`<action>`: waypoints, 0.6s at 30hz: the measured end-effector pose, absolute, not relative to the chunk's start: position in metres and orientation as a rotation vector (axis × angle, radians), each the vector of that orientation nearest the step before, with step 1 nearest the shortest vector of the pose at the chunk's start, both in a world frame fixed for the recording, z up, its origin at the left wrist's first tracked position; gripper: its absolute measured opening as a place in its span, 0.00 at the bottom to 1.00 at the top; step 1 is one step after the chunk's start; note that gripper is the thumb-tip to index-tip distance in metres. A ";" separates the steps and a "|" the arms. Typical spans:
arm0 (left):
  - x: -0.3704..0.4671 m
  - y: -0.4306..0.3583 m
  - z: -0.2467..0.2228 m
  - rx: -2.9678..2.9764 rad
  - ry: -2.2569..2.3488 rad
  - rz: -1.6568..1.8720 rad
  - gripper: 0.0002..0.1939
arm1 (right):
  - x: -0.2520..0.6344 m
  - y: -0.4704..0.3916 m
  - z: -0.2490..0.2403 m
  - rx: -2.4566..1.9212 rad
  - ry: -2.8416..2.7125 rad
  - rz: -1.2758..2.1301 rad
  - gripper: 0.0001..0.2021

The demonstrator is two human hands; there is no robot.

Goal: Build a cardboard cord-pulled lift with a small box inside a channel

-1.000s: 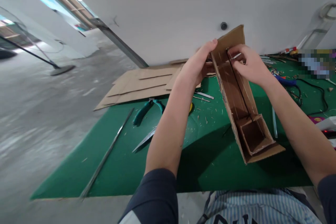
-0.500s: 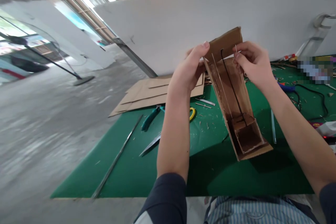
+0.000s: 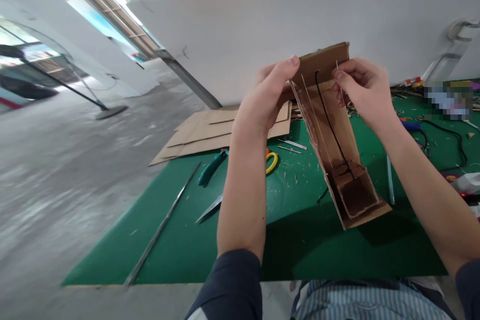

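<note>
A long, narrow open cardboard box (image 3: pixel 328 57) is held tilted above the table. My left hand (image 3: pixel 264 95) grips its upper left corner, thumb on the edge and fingers behind. Beside the upper right edge, my right hand (image 3: pixel 365 87) pinches a thin, pale rod or wire (image 3: pixel 336 66), partly hidden by the fingers. A similar thin strand (image 3: pixel 317 120) runs down the box's left side. Between them a black cord (image 3: pixel 330 117) goes from a hole in the top panel to a small cardboard compartment (image 3: pixel 360 187) at the lower end.
On the green tabletop (image 3: pixel 168 255) lie teal-handled pliers (image 3: pixel 212 169), scissors (image 3: pixel 272 164) partly behind my left forearm, and long metal rods (image 3: pixel 161 227). Cardboard sheets (image 3: pixel 202 132) rest at the back left. A clear stick (image 3: pixel 390 180) and a blue-handled tool (image 3: pixel 410 125) lie right. A white partition (image 3: pixel 300 15) stands behind.
The view has shifted slightly. My right hand has moved a little to the right relative to the box, still pinching the thin strand. My left hand keeps its hold.
</note>
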State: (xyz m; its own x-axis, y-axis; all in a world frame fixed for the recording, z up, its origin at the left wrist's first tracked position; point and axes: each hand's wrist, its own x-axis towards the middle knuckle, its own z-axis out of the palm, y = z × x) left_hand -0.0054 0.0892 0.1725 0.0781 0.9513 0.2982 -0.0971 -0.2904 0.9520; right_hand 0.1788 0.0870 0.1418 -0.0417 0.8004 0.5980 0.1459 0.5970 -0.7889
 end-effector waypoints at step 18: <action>0.002 0.079 0.180 1.446 0.852 1.462 0.13 | 0.175 0.080 0.148 -0.812 -1.482 0.642 0.09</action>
